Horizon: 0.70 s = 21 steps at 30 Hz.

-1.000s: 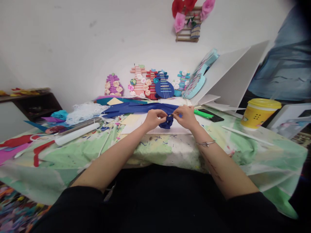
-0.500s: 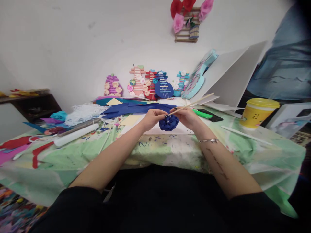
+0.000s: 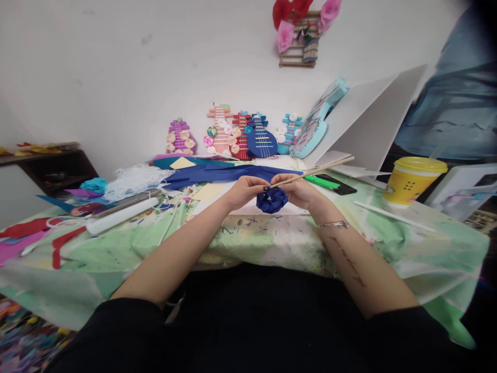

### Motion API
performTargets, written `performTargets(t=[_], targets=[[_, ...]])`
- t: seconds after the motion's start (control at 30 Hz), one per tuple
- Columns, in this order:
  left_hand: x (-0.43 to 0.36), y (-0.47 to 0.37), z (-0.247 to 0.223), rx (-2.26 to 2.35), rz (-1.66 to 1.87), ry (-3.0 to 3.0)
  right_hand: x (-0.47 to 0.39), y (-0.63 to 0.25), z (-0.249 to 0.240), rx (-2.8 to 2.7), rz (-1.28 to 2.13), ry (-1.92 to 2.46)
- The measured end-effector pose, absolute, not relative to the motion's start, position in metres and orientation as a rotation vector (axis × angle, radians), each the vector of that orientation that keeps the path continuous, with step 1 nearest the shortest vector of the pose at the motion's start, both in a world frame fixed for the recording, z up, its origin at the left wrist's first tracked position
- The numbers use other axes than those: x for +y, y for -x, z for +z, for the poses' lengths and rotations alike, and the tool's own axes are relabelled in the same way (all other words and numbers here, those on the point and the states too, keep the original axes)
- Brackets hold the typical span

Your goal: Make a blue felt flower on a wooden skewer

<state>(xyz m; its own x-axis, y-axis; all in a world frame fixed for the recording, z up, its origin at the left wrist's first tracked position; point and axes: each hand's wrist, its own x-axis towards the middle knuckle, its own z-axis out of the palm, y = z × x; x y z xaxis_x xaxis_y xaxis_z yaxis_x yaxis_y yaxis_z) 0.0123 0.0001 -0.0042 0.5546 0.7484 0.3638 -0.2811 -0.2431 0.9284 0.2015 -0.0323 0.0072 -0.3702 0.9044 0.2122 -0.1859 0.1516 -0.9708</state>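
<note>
A dark blue paper flower (image 3: 272,201) hangs between my two hands, above a white sheet near the table's front edge. My left hand (image 3: 247,191) pinches the flower's upper left edge. With its fingers closed, my right hand (image 3: 298,189) holds a thin wooden stick (image 3: 318,171) whose near end meets the top of the flower; the far end points up and to the right. The right fingertips are partly hidden behind the stick and the flower.
Behind lie blue paper strips (image 3: 229,175) and several small decorated lutes (image 3: 262,142) against the wall. White string (image 3: 134,181) and a white roll (image 3: 121,216) are at left. At right are a green marker (image 3: 322,182), a black phone (image 3: 344,187) and a yellow cup (image 3: 413,181). A person stands far right.
The flower has shifted slightly right and down. The stick is tilted lower and its far end has moved to the right.
</note>
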Motion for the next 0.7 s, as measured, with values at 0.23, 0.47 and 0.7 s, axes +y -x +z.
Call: performTargets(t=[0.23,0.47,0.7], targets=[[0.0018,-0.0114,-0.0055,0.454,1.005,-1.566,-0.0267,-0.1973,0.0022,-1.464,1.365,0.895],[0.006,-0.0118,-0.0056,0.464,1.069,-1.565,-0.0244,-0.2047,0.0039,-1.482,1.318,0.813],[0.0035,-0.012,-0.0032,0.484,1.064,-1.555,-0.0251,-0.2032,0.0033,-1.506,1.34,0.788]])
